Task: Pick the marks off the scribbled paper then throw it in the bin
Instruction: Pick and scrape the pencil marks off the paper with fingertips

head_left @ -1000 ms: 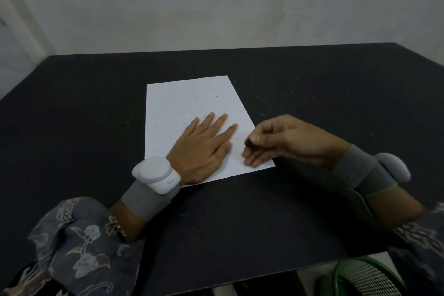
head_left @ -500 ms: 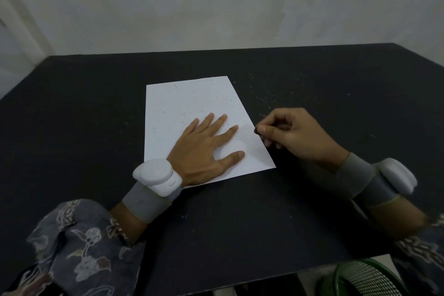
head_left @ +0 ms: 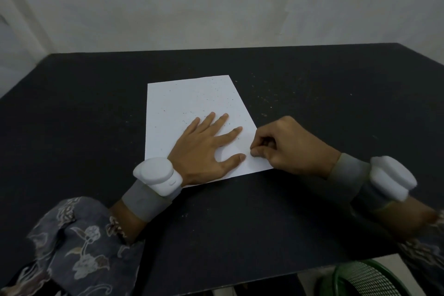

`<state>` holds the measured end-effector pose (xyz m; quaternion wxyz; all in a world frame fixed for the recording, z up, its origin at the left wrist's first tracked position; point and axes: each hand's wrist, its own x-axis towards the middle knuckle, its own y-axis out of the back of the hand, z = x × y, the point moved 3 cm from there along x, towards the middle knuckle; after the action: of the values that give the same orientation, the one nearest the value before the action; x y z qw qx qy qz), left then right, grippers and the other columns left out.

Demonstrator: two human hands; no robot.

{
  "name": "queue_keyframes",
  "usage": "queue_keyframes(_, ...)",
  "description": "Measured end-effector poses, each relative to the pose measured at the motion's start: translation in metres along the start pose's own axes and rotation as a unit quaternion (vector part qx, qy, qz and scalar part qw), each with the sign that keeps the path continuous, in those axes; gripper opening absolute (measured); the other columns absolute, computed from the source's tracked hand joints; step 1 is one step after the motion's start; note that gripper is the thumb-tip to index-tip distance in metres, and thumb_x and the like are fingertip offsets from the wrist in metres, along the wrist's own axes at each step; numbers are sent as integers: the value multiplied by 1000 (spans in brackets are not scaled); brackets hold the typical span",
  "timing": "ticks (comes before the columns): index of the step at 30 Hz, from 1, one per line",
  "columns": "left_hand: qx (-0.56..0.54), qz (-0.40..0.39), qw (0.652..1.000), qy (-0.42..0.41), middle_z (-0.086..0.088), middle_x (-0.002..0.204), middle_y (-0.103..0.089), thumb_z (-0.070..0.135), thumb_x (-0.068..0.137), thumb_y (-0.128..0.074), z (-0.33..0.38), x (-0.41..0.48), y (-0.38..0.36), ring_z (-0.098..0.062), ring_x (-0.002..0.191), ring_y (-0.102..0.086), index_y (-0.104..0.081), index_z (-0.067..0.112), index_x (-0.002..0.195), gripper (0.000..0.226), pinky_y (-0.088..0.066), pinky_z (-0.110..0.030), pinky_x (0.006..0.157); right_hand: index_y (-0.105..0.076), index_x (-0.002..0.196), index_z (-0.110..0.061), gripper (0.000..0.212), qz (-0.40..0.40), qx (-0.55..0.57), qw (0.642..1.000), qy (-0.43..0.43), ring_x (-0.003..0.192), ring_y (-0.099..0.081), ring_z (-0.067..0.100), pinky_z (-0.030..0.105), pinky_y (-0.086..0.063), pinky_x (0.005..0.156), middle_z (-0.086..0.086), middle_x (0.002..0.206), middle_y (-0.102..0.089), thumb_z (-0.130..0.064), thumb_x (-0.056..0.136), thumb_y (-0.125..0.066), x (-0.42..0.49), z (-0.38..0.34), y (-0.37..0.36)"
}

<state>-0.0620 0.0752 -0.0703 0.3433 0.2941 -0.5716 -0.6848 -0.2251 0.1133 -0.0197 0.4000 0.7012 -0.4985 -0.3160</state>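
Surface: a wide black surface [head_left: 312, 211] fills most of the view, its far edge meeting a pale wall [head_left: 216, 2]. Small light specks are scattered over it to the right of the sheet.
Paper: a white paper [head_left: 189, 103] lies flat near the middle of the surface, slightly turned so that its far edge slants. Tiny dark specks dot its upper and middle parts; the lower right corner is under the person's hands.
Bin: a green bin [head_left: 365, 279] with a mesh wall stands below the near right edge of the surface, only partly in view and well apart from the paper.
Sleeves: dark patterned sleeves cover both forearms, the left one [head_left: 79, 247] large in the near left corner.
Wrist units: each wrist carries a grey band with a white rounded unit, one on the left wrist [head_left: 156, 174] and one on the right wrist [head_left: 391, 178].
Left hand: the left hand [head_left: 204, 149] lies palm down on the lower half of the paper, fingers straight and spread, the thumb pointing right. It presses the sheet flat and grips nothing.
Right hand: the right hand [head_left: 288, 146] rests at the paper's right edge, just beside the left thumb. Its fingers are curled, thumb and forefinger tips meeting on the sheet; whether they pinch anything between them is too small to tell.
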Motion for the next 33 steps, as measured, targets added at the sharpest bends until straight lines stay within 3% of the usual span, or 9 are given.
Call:
queue_keyframes(3,-3,7,1000,-2,10,161,6,78,74,-10,-1,0,0,-14,148,9,-8,49,148,80,8,-33,119,-71,91,-10,8,38,3,999,-9,74,-62,4,13,-49,64,-2,87,-68,-8,86,-65,5,3,3)
queue_keyframes(7,-9,7,1000,-3,10,161,4,76,76,-14,1,-2,0,-13,148,9,-9,49,148,77,7,-33,120,-71,90,-12,6,-27,11,999,20,67,-56,-10,6,-41,57,-13,77,-62,-11,87,-66,0,-5,-3)
queue_keyframes(11,-3,6,1000,-1,10,161,6,73,77,-14,-1,-1,1,-13,148,10,-8,49,148,75,8,-32,119,-72,92,-9,9,43,6,999,2,74,-62,3,15,-51,68,-2,87,-69,-8,86,-65,5,4,2)
queue_keyframes(16,-6,10,1000,-3,10,161,4,80,70,-5,0,-1,-1,-13,148,9,-7,50,148,83,7,-33,119,-71,90,-12,7,-22,5,999,31,68,-57,-8,7,-42,58,-13,77,-61,-11,87,-65,-4,-6,-5)
queue_keyframes(20,5,2,1000,-3,10,161,7,78,75,-9,-1,0,0,-14,148,10,-6,49,148,79,8,-33,119,-71,90,-8,8,48,1,999,2,70,-60,4,19,-50,65,-1,85,-68,-7,86,-64,5,5,1)
queue_keyframes(25,-10,5,1000,-2,10,161,5,74,77,-15,-1,-2,2,-13,148,10,-9,48,148,76,7,-34,120,-70,88,-10,5,-26,8,999,20,66,-56,-8,7,-41,57,-10,77,-63,-10,87,-66,-3,-4,-4)
queue_keyframes(29,-1,-5,1000,-2,9,161,6,74,76,-13,-1,-1,1,-14,148,10,-7,48,149,77,8,-34,120,-70,89,-10,7,49,-16,999,-3,69,-59,3,15,-46,63,-3,84,-66,-8,86,-65,2,8,4)
queue_keyframes(33,-9,-3,1000,-1,9,162,5,76,75,-14,-1,-2,1,-14,148,9,-8,48,149,79,6,-35,120,-69,87,-13,5,-12,-50,998,40,68,-56,3,14,-43,61,-11,78,-61,-12,87,-64,-8,-4,-6)
